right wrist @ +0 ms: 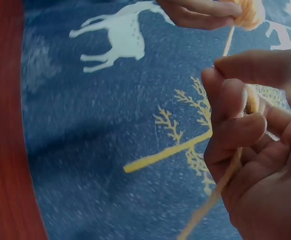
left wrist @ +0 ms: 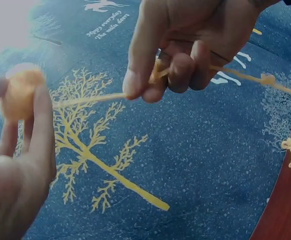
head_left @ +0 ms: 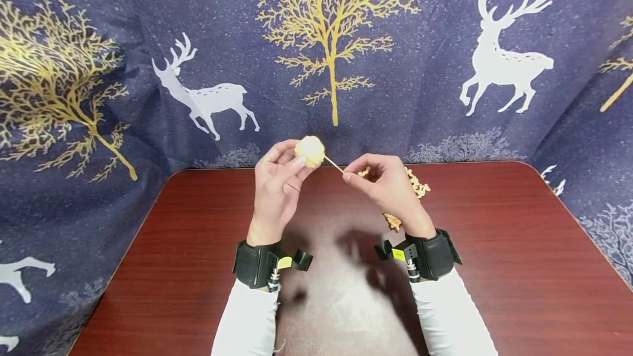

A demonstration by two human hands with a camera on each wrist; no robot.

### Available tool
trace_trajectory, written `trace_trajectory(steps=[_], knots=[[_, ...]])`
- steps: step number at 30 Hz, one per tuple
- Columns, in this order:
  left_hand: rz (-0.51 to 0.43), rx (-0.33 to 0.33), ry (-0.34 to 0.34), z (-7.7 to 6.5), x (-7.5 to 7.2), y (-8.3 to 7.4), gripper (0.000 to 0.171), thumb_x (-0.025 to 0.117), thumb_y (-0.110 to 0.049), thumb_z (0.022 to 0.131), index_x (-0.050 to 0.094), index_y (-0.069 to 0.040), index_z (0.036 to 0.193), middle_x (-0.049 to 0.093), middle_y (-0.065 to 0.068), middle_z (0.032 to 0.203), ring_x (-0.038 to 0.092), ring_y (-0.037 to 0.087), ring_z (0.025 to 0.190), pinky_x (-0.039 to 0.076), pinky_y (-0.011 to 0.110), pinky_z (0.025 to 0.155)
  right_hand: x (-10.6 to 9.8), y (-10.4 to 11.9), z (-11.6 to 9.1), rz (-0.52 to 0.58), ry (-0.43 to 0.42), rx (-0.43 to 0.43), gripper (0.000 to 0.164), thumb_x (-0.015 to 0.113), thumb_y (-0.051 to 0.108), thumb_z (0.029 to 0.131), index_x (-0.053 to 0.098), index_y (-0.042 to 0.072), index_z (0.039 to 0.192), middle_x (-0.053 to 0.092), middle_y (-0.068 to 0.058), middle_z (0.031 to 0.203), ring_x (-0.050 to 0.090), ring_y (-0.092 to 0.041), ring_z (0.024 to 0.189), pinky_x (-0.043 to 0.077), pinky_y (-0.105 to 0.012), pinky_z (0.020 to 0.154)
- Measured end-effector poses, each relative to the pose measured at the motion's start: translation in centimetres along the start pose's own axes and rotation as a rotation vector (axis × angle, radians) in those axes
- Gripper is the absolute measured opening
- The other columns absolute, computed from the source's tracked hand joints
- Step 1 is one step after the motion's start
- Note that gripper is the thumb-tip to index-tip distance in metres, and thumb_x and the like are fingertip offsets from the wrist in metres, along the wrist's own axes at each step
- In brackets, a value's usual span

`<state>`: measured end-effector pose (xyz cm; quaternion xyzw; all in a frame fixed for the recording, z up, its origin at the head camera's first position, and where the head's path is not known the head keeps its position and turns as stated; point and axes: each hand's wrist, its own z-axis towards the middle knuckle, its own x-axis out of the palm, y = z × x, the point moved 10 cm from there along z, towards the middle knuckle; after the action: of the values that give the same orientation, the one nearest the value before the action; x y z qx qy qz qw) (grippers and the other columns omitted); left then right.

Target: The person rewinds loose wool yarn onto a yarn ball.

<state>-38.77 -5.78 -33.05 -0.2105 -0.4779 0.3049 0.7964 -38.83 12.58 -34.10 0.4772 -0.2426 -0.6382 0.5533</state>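
A small pale yellow ball of yarn (head_left: 310,150) is held up above the far edge of the table by my left hand (head_left: 278,184), thumb and fingers around it. From the ball a yarn strand (left wrist: 93,99) runs taut to my right hand (head_left: 388,183), which pinches it between thumb and forefinger. The strand passes on through the curled fingers of that hand and trails out below, as the right wrist view shows. Loose, tangled yarn (head_left: 418,184) lies on the table behind and under the right hand, partly hidden by it.
The reddish-brown table (head_left: 198,246) extends to both sides. Behind it hangs a dark blue cloth (head_left: 376,109) printed with white deer and golden trees. Each wrist wears a black strap (head_left: 257,262) with a small camera.
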Motion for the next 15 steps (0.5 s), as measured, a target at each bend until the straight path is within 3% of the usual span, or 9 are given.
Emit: trace_trajectory(steps=[3,6,9,11,15], knots=[[0.002,0.023,-0.112,0.1,-1.1,-0.1,0.027,0.056,0.014,0.088,0.067,-0.002,0.106,0.069,0.014,0.104,0.070,0.023,0.091,0.062,0.033,0.083,0.5,1.2,-0.2,-0.151,0.028,-0.080,0.008,0.078,0.007,0.087,0.077,0.014,0.090,0.062,0.004,0.066,0.050,-0.011,0.053,0.042,-0.024,0.046],[0.094,0.071,-0.216,0.1,-2.1,-0.3,0.025,0.060,0.016,0.086,0.068,0.000,0.104,0.069,0.014,0.101,0.071,0.022,0.088,0.062,0.031,0.079,1.3,2.2,-0.5,-0.245,0.078,-0.152,0.010,0.076,0.005,0.087,0.076,0.015,0.089,0.066,0.009,0.071,0.057,-0.009,0.058,0.049,-0.025,0.050],[0.342,0.134,-0.292,0.0,-2.8,-0.7,0.022,0.068,0.016,0.083,0.068,0.005,0.102,0.069,0.012,0.096,0.070,0.018,0.084,0.062,0.027,0.076,1.8,2.9,-0.8,-0.272,0.126,-0.182,0.012,0.076,0.004,0.086,0.075,0.016,0.088,0.068,0.011,0.076,0.060,-0.006,0.062,0.052,-0.024,0.054],[0.542,0.162,-0.310,-0.1,-2.8,-0.9,0.024,0.073,0.015,0.080,0.067,0.009,0.103,0.069,0.013,0.096,0.069,0.018,0.083,0.061,0.027,0.076,1.9,3.1,-1.0,-0.229,0.151,-0.168,0.014,0.076,0.003,0.086,0.075,0.017,0.086,0.069,0.010,0.077,0.061,-0.007,0.063,0.052,-0.025,0.055],[0.856,0.174,-0.237,-0.2,-1.9,-0.6,0.028,0.077,0.009,0.079,0.066,0.009,0.105,0.067,0.016,0.101,0.066,0.021,0.087,0.061,0.027,0.077,1.3,3.1,-1.1,-0.087,0.170,-0.116,0.014,0.076,0.001,0.087,0.075,0.015,0.086,0.070,0.005,0.077,0.062,-0.012,0.063,0.053,-0.025,0.055]])
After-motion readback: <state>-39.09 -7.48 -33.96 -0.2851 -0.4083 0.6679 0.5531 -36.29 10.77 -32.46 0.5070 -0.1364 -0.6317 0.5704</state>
